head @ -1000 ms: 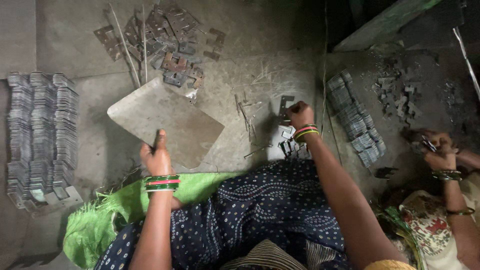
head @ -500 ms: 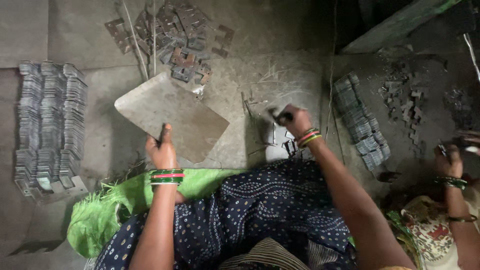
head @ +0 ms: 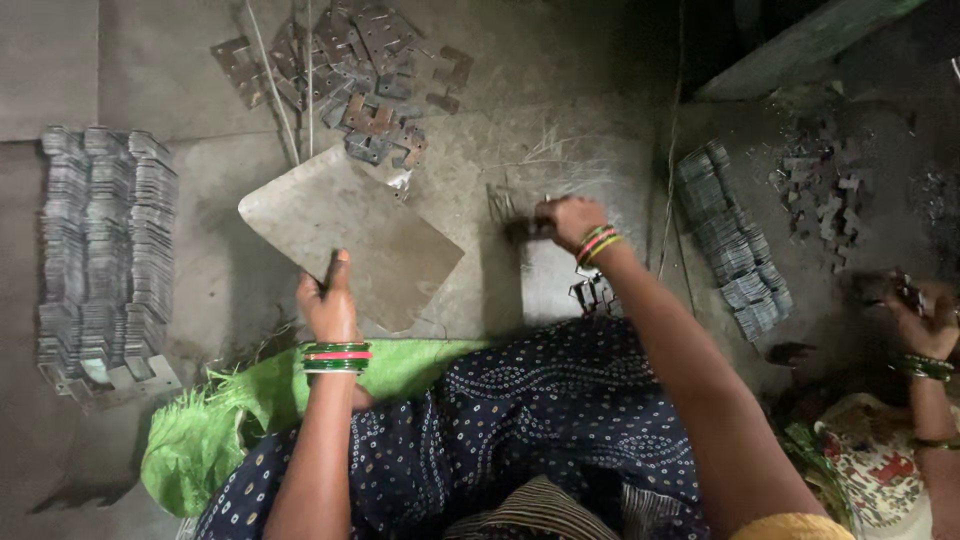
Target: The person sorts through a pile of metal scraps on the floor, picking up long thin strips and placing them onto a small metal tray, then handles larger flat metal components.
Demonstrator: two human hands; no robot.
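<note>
On the floor, the left hand (head: 328, 305) pinches the near edge of a flat metal sheet (head: 350, 235); stiff, thin, sharp-edged, best held there. The right hand (head: 566, 220) closes on small metal pieces (head: 520, 228).

I see a dusty grey concrete floor (head: 560, 70), dimly lit; a green beam (head: 800, 45) crosses its far-right corner.
</note>
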